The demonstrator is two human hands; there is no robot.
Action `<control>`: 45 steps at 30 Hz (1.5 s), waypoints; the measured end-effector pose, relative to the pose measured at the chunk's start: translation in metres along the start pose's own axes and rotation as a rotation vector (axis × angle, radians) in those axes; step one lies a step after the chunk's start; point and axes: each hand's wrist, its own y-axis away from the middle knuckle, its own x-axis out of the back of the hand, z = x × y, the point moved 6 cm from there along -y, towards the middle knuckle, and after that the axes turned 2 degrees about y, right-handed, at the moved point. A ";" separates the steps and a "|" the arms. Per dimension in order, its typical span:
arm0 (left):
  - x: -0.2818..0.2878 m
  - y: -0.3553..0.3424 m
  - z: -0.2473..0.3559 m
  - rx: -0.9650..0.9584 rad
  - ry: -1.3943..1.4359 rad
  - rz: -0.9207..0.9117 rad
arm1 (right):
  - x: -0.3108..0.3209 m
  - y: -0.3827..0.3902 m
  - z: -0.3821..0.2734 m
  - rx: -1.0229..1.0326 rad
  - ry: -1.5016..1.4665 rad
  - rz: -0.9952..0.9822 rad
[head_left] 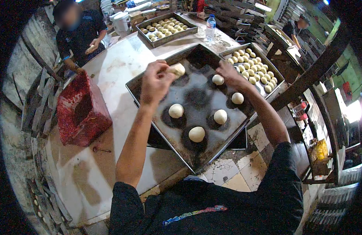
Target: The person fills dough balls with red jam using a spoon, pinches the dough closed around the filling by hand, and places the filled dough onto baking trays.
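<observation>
View from above of a person's two bare hands over a dark metal tray (198, 113), turned so one corner points near. The left hand (154, 80) is above the tray's far left part, its fingers pinching a dough piece (177, 69). The right hand (230, 73) is at the far right side, just beside a small dough ball (218, 80); blur means I cannot tell whether its fingers grasp or have released it. Four larger dough balls (196, 134) sit well apart in the middle and near parts.

The dough looks light, soft and easily dented, perhaps slightly tacky; a loose hold around the sides, with several fingers, should suit it better than a hard pinch. The tray looks stiff, its raised rim the likely place to grip.

Bare metal between the balls leaves room for fingers. The near corner juts past the tabletop (126, 55) edge, above floor tiles (224, 174). A filled tray (277, 73) crowds the far right; another filled pan (175, 39) and a water bottle (210, 28) stand farther back. Left, beyond open tabletop, is a red bin (96, 117).
</observation>
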 end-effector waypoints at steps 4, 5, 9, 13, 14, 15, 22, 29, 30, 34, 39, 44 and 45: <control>0.020 0.011 0.051 0.299 0.732 -0.063 | 0.083 0.065 -0.047 -0.116 -0.936 0.281; 0.022 0.011 0.062 0.215 0.950 -0.084 | 0.107 0.074 -0.090 0.147 -1.195 0.329; 0.049 0.030 0.112 -0.193 0.366 0.088 | 0.149 0.102 -0.223 0.548 -1.353 0.430; 0.103 0.070 0.118 -0.499 0.257 0.189 | 0.146 0.088 -0.307 0.281 -1.953 0.186; 0.120 0.079 0.113 -0.464 0.323 0.129 | 0.141 0.085 -0.326 0.248 -2.056 0.033; 0.141 0.094 0.105 -0.412 0.230 0.021 | 0.128 0.073 -0.345 0.223 -2.048 -0.107; 0.247 0.273 -0.035 0.555 0.973 -0.271 | -0.066 0.041 -0.542 0.174 -1.790 -0.843; 0.339 0.374 -0.086 0.905 1.557 0.587 | -0.175 -0.085 -0.589 0.358 -1.228 0.407; 0.354 0.379 -0.094 0.806 1.303 0.581 | -0.189 -0.091 -0.590 0.359 -1.229 0.399; 0.388 0.403 -0.126 0.825 0.910 0.617 | -0.228 -0.072 -0.594 0.554 -0.159 0.381; 0.402 0.411 -0.161 0.966 0.496 0.474 | -0.019 -0.025 -0.614 0.554 -0.501 0.403; 0.399 0.410 -0.175 1.108 0.891 0.527 | 0.106 -0.131 -0.631 0.493 -0.088 0.379; 0.393 0.407 -0.177 0.972 1.133 0.573 | 0.105 -0.165 -0.631 0.494 -0.086 0.373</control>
